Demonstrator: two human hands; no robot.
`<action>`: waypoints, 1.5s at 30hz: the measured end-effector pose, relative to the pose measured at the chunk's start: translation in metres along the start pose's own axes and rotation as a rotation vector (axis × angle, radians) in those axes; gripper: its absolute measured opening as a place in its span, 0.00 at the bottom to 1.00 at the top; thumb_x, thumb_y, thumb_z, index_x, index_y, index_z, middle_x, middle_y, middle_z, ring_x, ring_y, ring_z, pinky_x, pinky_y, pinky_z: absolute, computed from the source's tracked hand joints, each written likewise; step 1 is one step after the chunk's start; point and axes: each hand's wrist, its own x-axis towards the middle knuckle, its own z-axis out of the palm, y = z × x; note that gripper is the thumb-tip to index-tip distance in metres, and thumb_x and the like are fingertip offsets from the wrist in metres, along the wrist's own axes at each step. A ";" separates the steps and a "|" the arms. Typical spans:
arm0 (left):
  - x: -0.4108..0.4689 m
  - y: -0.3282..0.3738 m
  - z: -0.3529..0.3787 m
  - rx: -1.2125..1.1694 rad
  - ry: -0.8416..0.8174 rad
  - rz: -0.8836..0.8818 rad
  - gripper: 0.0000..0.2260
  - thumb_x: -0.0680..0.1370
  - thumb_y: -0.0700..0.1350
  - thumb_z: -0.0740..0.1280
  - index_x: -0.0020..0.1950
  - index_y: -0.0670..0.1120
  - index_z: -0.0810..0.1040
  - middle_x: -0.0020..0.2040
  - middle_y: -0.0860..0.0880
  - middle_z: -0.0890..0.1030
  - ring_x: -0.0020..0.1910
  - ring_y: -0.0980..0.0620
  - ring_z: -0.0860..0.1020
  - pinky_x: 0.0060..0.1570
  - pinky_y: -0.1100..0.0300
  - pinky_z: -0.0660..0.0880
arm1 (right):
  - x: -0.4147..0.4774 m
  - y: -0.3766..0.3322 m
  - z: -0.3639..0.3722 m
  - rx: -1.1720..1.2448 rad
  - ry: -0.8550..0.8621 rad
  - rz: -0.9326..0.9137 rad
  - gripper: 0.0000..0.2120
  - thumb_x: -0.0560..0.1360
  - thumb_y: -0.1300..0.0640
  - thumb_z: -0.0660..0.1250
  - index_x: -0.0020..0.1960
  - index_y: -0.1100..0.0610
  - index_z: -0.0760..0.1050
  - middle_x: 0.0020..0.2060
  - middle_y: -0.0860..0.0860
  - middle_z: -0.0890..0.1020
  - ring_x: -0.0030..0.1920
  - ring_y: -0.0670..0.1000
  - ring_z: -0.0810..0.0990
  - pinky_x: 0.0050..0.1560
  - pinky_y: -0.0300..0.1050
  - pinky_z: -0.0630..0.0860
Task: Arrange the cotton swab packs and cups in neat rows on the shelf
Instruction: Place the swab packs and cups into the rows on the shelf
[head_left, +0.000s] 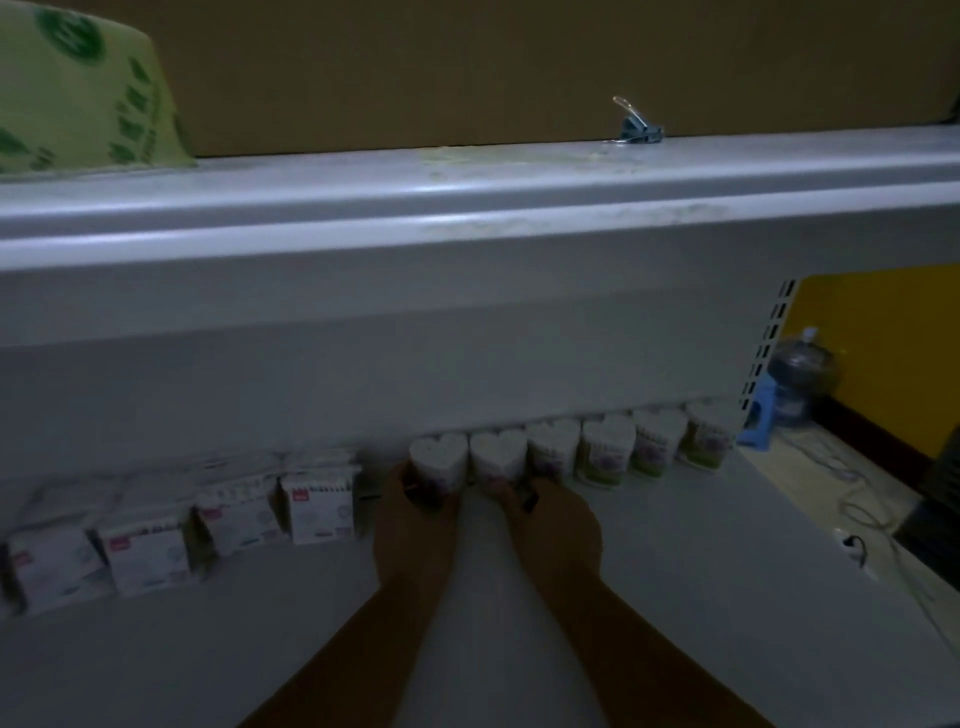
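The left hand (415, 514) is clamped round the leftmost white heart-topped cup of cotton swabs (438, 462). The right hand (550, 519) grips the neighbouring white heart-topped cup (497, 457) with curled fingers. The hands work apart, one cup each, near the middle of the pale grey metal shelf (675, 597). Both cups stand upright against the back wall. Whether they touch cannot be told in the dim light.

From the hands toward 2 o'clock, a row of four swab cups (608, 452) runs along the wall. Toward 9 o'clock stands a row of white rectangular cotton swab packs (239, 514), its nearest pack just beside the leftmost cup.

Probable faults and causes:

1. Toppled row. The neighbouring cup sits close against the four-cup row. A push toward 3 o'clock is likely to tip one cup into the next.
2. Displaced packs. The left wrist lies near the closest pack. A sweep toward 9 o'clock may knock it over, and the packs already stand unevenly.
3. Spilled swabs. Whether the cup tops are sealed cannot be told. Tilting a lifted cup may shed its contents.
4. Crooked line. Poor light makes alignment against the wall hard to judge.
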 end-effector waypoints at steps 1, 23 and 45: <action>0.001 -0.001 0.001 0.001 0.001 -0.008 0.20 0.72 0.43 0.72 0.62 0.47 0.72 0.48 0.50 0.77 0.53 0.47 0.79 0.50 0.59 0.71 | 0.000 -0.001 0.000 -0.031 -0.007 -0.002 0.22 0.75 0.35 0.56 0.49 0.51 0.76 0.48 0.50 0.81 0.52 0.52 0.78 0.44 0.43 0.68; -0.072 -0.011 -0.153 0.086 -0.150 0.312 0.12 0.77 0.43 0.64 0.60 0.45 0.76 0.52 0.51 0.77 0.51 0.56 0.74 0.59 0.58 0.72 | -0.098 -0.066 0.001 -0.039 0.097 -0.159 0.13 0.76 0.50 0.64 0.51 0.58 0.80 0.49 0.56 0.81 0.53 0.58 0.78 0.52 0.47 0.73; -0.093 -0.177 -0.786 1.059 0.093 -0.230 0.28 0.80 0.59 0.54 0.77 0.49 0.53 0.78 0.48 0.52 0.77 0.49 0.50 0.74 0.49 0.53 | -0.335 -0.508 0.213 -0.465 -0.594 -1.213 0.30 0.78 0.46 0.58 0.77 0.51 0.52 0.77 0.55 0.47 0.76 0.55 0.48 0.74 0.46 0.51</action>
